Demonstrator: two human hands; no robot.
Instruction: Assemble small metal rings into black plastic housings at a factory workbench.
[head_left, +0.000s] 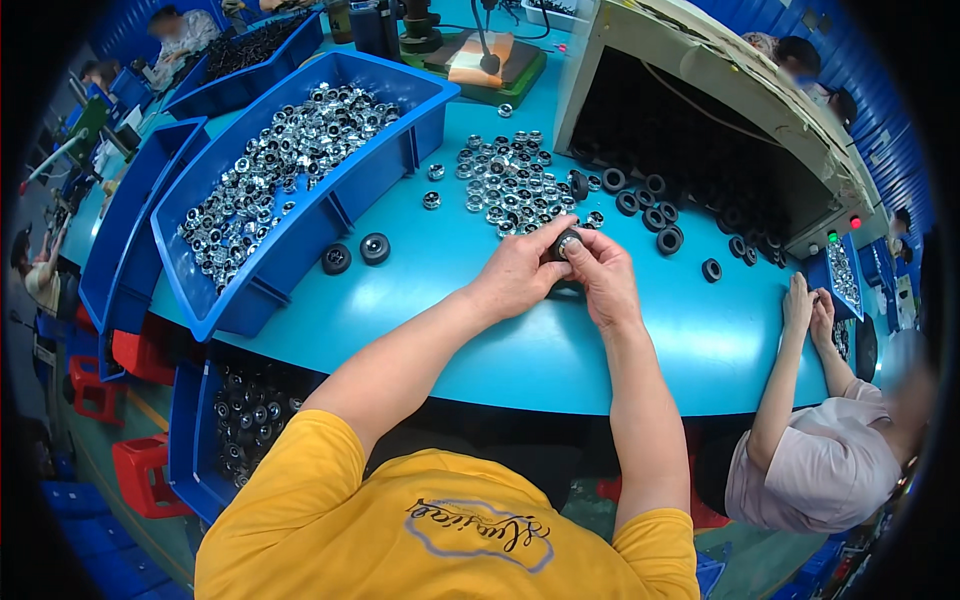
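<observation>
My left hand (518,274) and my right hand (606,278) meet over the table, fingers closed around one small toy wheel (565,243). It shows a black tyre with a shiny silver hub in it; the fingers cover part of its rim. Just beyond my hands lies a loose spread of chrome hubs (507,182). Several black rubber tyres (668,240) are scattered to the right of my fingers. Left of my left hand, two wheels with tyres on, one (374,248) and another (336,259), rest on the table.
A blue bin (350,185) heaped with silver hubs stands at the left on the turquoise table (450,370). Beyond the right side is a box-like machine (585,75) with tyres at its dark opening. A lower bin (190,440) holds wheels. A co-worker (820,460) sits at right.
</observation>
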